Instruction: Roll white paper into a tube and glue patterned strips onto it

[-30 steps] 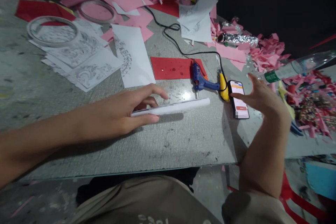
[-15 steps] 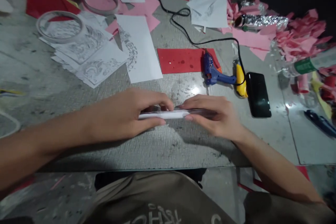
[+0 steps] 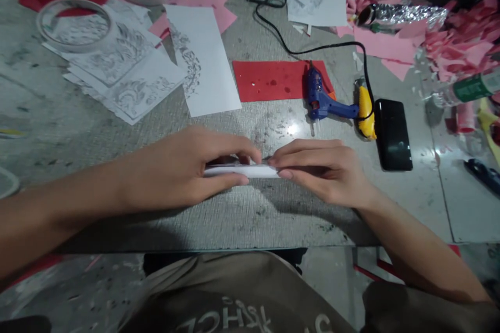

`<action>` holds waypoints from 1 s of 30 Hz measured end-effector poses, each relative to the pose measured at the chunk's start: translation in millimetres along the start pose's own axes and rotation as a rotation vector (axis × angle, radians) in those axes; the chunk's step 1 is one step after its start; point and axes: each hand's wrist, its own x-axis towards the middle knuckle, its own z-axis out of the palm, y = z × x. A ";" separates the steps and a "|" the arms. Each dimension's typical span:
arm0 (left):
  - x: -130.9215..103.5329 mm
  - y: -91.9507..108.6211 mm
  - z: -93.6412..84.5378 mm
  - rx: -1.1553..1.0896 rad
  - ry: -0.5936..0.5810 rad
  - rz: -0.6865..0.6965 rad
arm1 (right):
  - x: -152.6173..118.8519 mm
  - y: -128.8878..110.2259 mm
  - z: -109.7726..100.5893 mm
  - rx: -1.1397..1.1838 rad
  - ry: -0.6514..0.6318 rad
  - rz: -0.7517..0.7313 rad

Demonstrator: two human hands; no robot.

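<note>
Between my hands, near the table's front edge, a narrow white strip of paper (image 3: pixel 260 171) lies sideways; it looks folded or rolled, with a darker upper side. My left hand (image 3: pixel 191 166) pinches its left part, thumb in front and fingers behind. Its right end is gripped by my right hand (image 3: pixel 324 171), thumb below and fingers over the top. Both palms hide the ends of the paper. Beyond them lie a red paper rectangle (image 3: pixel 269 81) and a blue glue gun (image 3: pixel 328 104) resting partly on it.
Printed sheets (image 3: pixel 136 88) and a roll of tape (image 3: pixel 41 26) lie at the left. To the right are a yellow cutter (image 3: pixel 366 114), a black phone (image 3: pixel 394 135), a plastic bottle (image 3: pixel 469 88) and pink paper scraps (image 3: pixel 457 52). A black cord (image 3: pixel 273 36) crosses the back.
The camera view has shifted slightly, so the table things sit a little higher and spread outward. Both hands keep hold of the paper; the right hand appears slightly farther right.
</note>
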 end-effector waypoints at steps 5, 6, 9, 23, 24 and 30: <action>0.2 0.9 1.1 0.000 0.001 -0.014 | -0.4 -0.7 -1.4 -0.006 -0.001 0.007; 0.2 1.0 1.3 0.004 -0.004 -0.013 | -0.4 -0.7 -1.5 -0.002 -0.006 0.004; 0.1 1.1 1.8 -0.015 0.001 -0.025 | -0.1 -0.8 -1.8 0.011 -0.015 0.000; -1.9 -3.2 6.2 0.059 0.037 0.079 | -0.8 -3.0 -6.1 -0.013 -0.094 -0.007; -2.2 -3.2 7.0 0.058 0.034 0.066 | -1.3 -2.6 -5.7 -0.006 -0.103 -0.008; -3.4 -2.1 7.0 0.080 0.062 0.039 | -3.1 0.2 -4.6 0.011 -0.108 -0.014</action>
